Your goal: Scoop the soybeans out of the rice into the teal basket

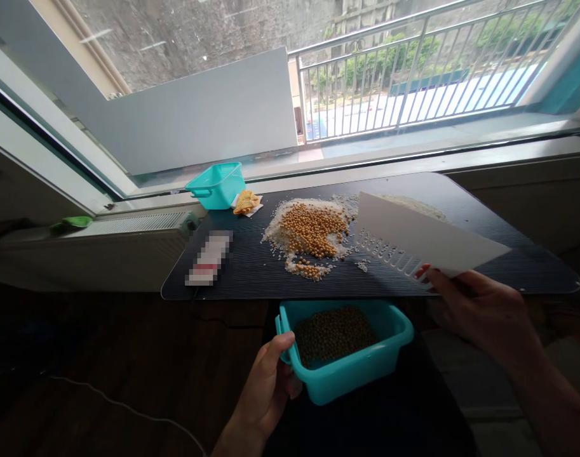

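My left hand [270, 374] grips the left end of a turquoise plastic basin [356, 381], thumb over the rim. Small dark beans [337, 333] lie in the basin, which is held just below the table's front edge. In my right hand [480, 311] is a white flat sheet with slots along one edge [413, 235], raised tilted over the right part of the table. A heap of yellow soybeans [313, 228] rests on white rice grains [275, 228] in the middle of the tabletop. Behind the sheet, another pale grain pile [413, 206] is partly hidden.
The dark table [251, 273] stands against a window. At its back left are a second turquoise basin [220, 184] and a crumpled yellowish item on white paper [246, 203]. A blurred-out flat object [208, 257] lies front left. A radiator [141, 235] stands left; a pale cable [128, 406] crosses the floor.
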Demonstrator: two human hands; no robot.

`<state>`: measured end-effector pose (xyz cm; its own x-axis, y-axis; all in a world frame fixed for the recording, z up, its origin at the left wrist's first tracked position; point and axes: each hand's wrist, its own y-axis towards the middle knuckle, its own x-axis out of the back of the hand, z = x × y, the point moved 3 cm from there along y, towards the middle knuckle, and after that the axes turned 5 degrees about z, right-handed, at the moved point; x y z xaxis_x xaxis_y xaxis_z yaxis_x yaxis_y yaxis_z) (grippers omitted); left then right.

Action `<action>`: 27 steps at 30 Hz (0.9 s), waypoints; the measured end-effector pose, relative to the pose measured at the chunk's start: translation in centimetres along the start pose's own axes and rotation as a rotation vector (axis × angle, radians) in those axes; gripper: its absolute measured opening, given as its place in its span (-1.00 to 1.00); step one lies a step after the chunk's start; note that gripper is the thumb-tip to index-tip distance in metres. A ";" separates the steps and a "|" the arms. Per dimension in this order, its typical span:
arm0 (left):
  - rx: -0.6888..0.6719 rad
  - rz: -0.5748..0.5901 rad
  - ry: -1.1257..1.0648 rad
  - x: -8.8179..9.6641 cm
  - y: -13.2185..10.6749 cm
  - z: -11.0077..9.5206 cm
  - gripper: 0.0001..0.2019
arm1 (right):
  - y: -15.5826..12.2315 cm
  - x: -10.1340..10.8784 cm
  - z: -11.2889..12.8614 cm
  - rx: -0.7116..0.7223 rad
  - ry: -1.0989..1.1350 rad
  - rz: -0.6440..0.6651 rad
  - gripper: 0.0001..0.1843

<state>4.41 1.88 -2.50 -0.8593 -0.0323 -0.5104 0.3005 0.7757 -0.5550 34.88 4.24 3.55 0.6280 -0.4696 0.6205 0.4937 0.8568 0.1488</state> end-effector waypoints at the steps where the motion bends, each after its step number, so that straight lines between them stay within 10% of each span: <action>1: 0.000 0.001 -0.001 0.0 0.0 0.0 -0.59 | 0.1 -0.3 0.5 0.044 0.013 0.017 -0.64; 20: -0.001 0.005 -0.012 -0.2 0.0 -0.1 -0.64 | -1.2 -3.8 3.2 0.249 0.063 0.188 -0.69; 27: 0.001 0.011 -0.019 -0.3 0.1 -0.1 -0.62 | -1.3 -2.0 3.1 0.231 0.008 0.132 -0.65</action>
<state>4.71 2.03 -2.36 -0.8476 -0.0357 -0.5294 0.3108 0.7752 -0.5499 31.09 4.71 4.52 0.6829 -0.3517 0.6402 0.2574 0.9361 0.2397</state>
